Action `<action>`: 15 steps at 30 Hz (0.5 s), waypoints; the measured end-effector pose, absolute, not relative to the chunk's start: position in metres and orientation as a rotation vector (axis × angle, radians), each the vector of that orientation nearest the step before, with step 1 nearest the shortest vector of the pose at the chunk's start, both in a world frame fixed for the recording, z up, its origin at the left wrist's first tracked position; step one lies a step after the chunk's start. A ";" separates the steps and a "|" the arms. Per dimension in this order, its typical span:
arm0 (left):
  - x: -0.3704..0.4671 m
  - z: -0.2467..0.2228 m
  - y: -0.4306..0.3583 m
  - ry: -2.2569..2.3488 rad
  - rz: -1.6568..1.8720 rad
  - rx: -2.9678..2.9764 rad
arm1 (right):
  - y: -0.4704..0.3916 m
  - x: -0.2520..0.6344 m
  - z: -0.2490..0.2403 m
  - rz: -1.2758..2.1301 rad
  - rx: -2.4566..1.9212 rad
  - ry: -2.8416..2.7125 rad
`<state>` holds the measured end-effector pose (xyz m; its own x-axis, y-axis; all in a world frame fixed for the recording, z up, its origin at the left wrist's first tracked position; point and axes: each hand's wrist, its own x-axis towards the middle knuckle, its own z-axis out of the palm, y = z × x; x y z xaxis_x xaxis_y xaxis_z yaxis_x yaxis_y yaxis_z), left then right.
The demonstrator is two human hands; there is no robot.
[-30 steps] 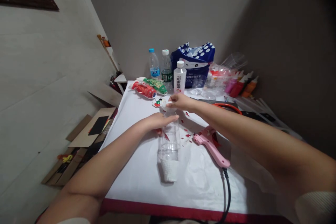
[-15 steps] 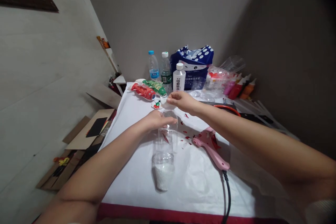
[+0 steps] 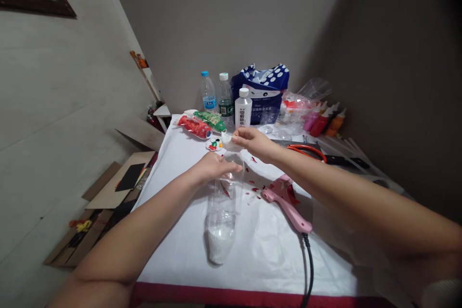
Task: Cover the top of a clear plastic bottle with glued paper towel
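My left hand [image 3: 215, 167] is closed round the far part of a clear plastic bottle [image 3: 225, 204], its thumb across the top. The bottle lies slanted over the white cloth, and its near end holds or is coated with something white. Just beyond it, my right hand [image 3: 250, 142] pinches a thin whitish, see-through piece [image 3: 227, 142] between thumb and fingers; its exact kind is unclear. Right of the bottle lies a pink glue gun [image 3: 288, 209] with a black cord. Small red scraps [image 3: 254, 189] are scattered between the two.
Behind are a red fish-shaped bottle [image 3: 195, 127], a green one [image 3: 211, 120], a white bottle [image 3: 243, 109], two clear drink bottles and a blue bag [image 3: 263, 101]. Paint bottles [image 3: 318, 124] and orange-handled scissors [image 3: 306, 150] are at right. Cardboard [image 3: 119, 178] leans beside the table's left edge.
The view has shifted slightly. My right hand keeps its pinch on the whitish piece, and my left hand stays round the bottle, whose near end has swung a little left.
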<state>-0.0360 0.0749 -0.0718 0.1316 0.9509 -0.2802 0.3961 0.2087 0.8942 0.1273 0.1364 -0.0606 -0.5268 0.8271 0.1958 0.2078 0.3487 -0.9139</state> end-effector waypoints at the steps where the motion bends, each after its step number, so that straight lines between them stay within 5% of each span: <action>1: -0.036 -0.071 0.074 1.437 0.679 1.361 | 0.135 0.128 -0.060 1.182 -0.896 -1.934; 15: -0.031 -0.060 0.068 1.302 0.654 1.264 | 0.127 0.128 -0.053 1.114 -0.924 -1.953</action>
<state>-0.0314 0.0679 -0.0597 0.2297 0.9150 -0.3318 0.2795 0.2645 0.9230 0.1280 0.1270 -0.0531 -0.5037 0.8359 0.2180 0.2380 0.3769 -0.8951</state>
